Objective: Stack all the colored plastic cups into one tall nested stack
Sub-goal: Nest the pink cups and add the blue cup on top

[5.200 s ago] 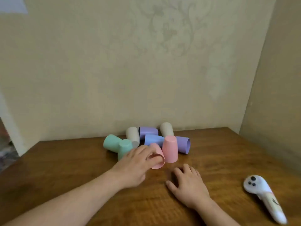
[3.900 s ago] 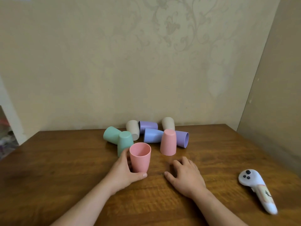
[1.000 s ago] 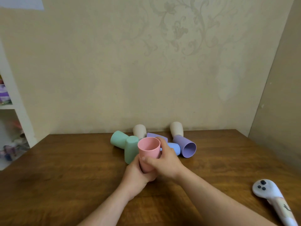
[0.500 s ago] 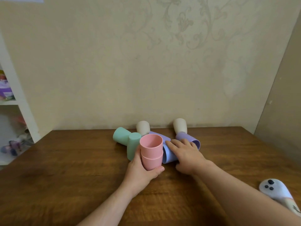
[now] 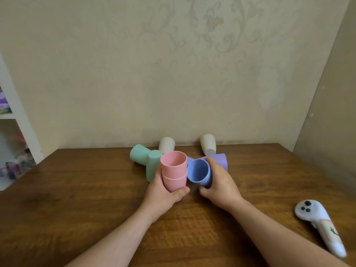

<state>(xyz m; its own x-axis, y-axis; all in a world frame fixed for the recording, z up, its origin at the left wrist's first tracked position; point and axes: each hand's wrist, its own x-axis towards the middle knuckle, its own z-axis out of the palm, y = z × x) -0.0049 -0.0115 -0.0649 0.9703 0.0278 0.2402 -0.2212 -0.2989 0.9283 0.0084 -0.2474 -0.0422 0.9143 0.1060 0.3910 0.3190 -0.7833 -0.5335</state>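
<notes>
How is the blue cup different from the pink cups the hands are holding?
The blue cup is a single cup, while the pink cups are two, nested one inside the other. The blue cup is tipped, its mouth facing the camera; the pink cups stand upright, mouth up. The right hand grips the blue cup; the left hand grips the pink cups. Both look like the same smooth plastic tumbler shape.

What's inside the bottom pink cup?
Another pink cup sits nested in the bottom pink cup, its upper part sticking out. The top cup looks empty. How deep it goes is hidden by the lower cup's wall and the left hand.
</notes>
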